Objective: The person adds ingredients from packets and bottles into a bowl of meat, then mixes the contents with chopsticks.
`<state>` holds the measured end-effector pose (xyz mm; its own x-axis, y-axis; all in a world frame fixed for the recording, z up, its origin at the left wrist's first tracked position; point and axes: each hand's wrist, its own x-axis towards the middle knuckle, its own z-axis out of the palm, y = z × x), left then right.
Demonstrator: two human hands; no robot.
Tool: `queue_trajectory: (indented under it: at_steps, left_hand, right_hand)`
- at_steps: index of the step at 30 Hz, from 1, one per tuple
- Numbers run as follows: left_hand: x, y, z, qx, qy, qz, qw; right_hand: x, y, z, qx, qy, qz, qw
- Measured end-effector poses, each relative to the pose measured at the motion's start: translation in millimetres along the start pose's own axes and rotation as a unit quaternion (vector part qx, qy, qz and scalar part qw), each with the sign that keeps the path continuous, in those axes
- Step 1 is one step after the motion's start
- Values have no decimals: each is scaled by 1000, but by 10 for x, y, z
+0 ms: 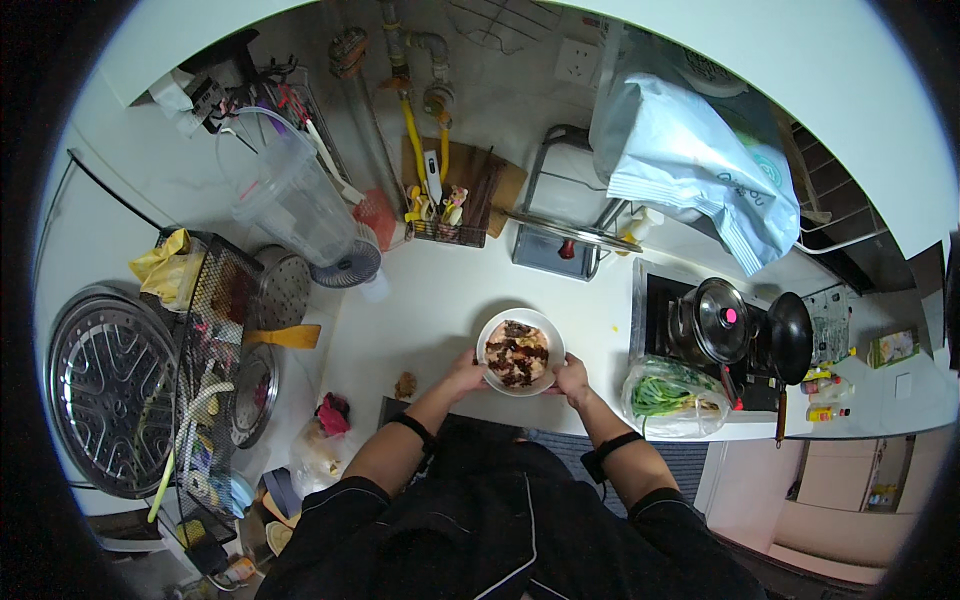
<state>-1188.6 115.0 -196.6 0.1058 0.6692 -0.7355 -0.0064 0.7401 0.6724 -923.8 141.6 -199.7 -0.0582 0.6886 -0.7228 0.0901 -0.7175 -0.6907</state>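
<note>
Both of my hands hold a white bowl by its rim, near the counter's front edge. My left hand grips its left side and my right hand its right side. Inside lie pale pieces of what looks like raw meat, with dark brown sauce or seasoning on top. I cannot tell whether the bowl rests on the counter or is held just above it. A small brown lump lies on the counter left of my left wrist.
Right of the bowl, green onions lie in a clear plastic bag beside a stove with a lidded pot and a black wok. A grey rack stands behind. At left are a clear plastic pitcher and a black mesh basket.
</note>
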Motion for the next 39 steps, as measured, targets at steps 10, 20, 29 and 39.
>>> queue_trajectory:
  at_steps: [10, 20, 29, 39]
  left_hand:
    - [-83, 154, 24, 1, -9, -7, 1000]
    - [370, -370, -269, 23, -17, 12, 999]
    - [485, 1360, -363, 328, 282, 338, 836]
    - [1351, 2577, -117, 321, 328, 456, 763]
  right_hand:
    - [41, -9, -6, 2, 2, -4, 1000]
    - [24, -19, 57, -3, -11, -9, 1000]
    - [-338, -107, -133, -339, 207, -234, 887]
    - [-934, -579, -21, -173, 55, -211, 960]
